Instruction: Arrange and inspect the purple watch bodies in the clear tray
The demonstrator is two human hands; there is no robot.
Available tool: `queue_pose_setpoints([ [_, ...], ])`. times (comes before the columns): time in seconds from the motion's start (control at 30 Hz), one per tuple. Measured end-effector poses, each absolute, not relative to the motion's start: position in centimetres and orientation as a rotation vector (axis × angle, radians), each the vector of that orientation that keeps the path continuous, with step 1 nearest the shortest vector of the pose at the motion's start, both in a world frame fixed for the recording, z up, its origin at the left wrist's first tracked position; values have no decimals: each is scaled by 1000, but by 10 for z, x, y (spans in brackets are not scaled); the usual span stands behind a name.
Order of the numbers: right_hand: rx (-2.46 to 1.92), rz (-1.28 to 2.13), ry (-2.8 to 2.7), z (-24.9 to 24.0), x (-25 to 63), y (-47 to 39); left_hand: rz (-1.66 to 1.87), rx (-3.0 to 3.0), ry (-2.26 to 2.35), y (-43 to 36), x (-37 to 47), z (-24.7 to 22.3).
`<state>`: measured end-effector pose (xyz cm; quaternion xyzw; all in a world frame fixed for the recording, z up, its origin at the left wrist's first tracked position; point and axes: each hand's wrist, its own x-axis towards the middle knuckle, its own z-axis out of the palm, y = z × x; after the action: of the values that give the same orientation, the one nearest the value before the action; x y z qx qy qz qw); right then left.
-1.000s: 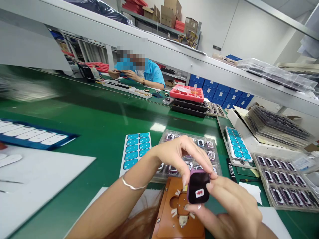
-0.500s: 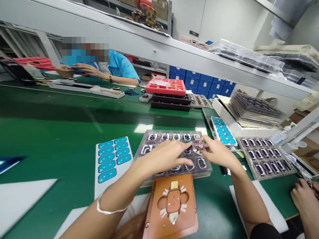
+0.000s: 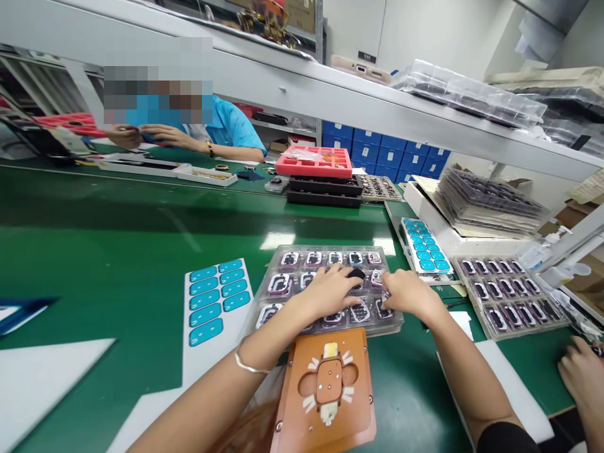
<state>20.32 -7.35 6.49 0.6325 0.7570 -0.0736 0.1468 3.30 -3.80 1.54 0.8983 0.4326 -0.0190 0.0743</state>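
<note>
My left hand (image 3: 330,290) is over the middle of a clear plastic tray (image 3: 394,326) of watch-case-like parts. A small dark piece (image 3: 357,274) shows at its index finger and seems held there; the thumb stands apart. My right hand (image 3: 409,293) reaches in from the right with bent fingers on a purple-edged watch case (image 3: 383,308) in the tray's near right pocket. Just behind those fingers, another watch case (image 3: 377,277) with a pale frame lies in its pocket. An orange fixture plate (image 3: 325,402) with a recessed middle stands right before the tray.
Left of the tray lies a white sheet of blue stickers (image 3: 206,309). More sticker sheets (image 3: 427,248) and a second tray (image 3: 512,296) are at the right. A co-worker's hand (image 3: 582,371) rests at the right edge. Across the green bench (image 3: 117,233) sits another person (image 3: 231,132).
My right hand has let go of the tilted watch case, now lying in its pocket, and moved toward me to the near right case. My left hand has shifted slightly left.
</note>
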Motion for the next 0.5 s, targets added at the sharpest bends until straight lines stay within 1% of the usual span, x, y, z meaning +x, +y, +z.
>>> queue_pose_setpoints([
  [0.17,1674,-261,2298,62,196,-77,90,2686,1241,-38,34,10],
  [0.33,1501,-330,2435,47,210,-61,196,2678,976,-38,36,2],
  [0.5,1500,-387,2524,35,226,-39,251,2752,1092,-39,40,-3],
])
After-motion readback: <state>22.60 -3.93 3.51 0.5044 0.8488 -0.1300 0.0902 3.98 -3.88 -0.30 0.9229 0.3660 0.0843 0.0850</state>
